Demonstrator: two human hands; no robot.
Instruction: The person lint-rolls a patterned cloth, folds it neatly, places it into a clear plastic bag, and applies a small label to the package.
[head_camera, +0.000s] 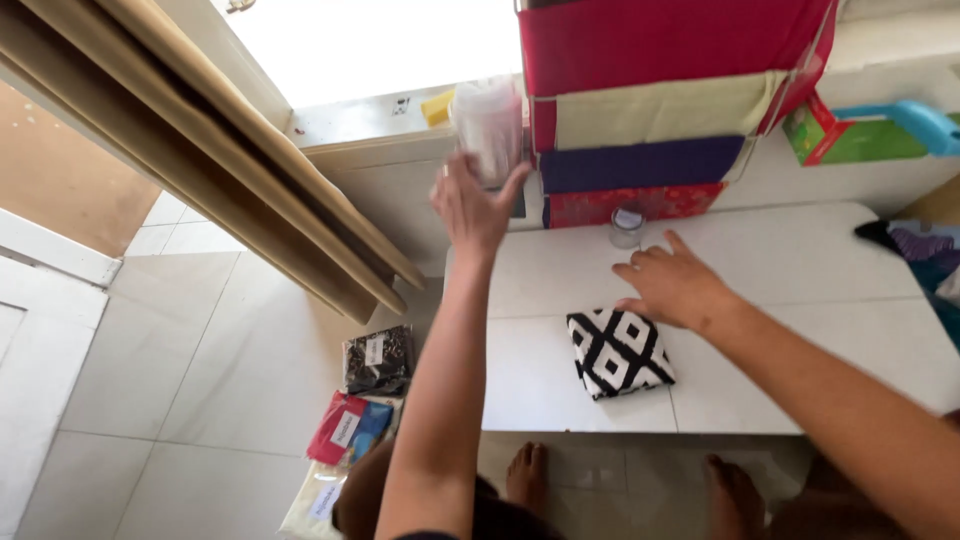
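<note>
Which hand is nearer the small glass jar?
Right. The right hand rests on the white table just below the small glass jar; the left hand is raised off to its left.

Low white table (800, 300) above pale floor tiles (200, 400). On its top, a folded black-and-white patterned cloth (620, 352) near the front edge, a small clear jar (627, 227) at the back edge, a dark purple fabric (925, 250) at the far right end. On the tiles beside the table, three labelled packets (360, 410) in a row.
</note>
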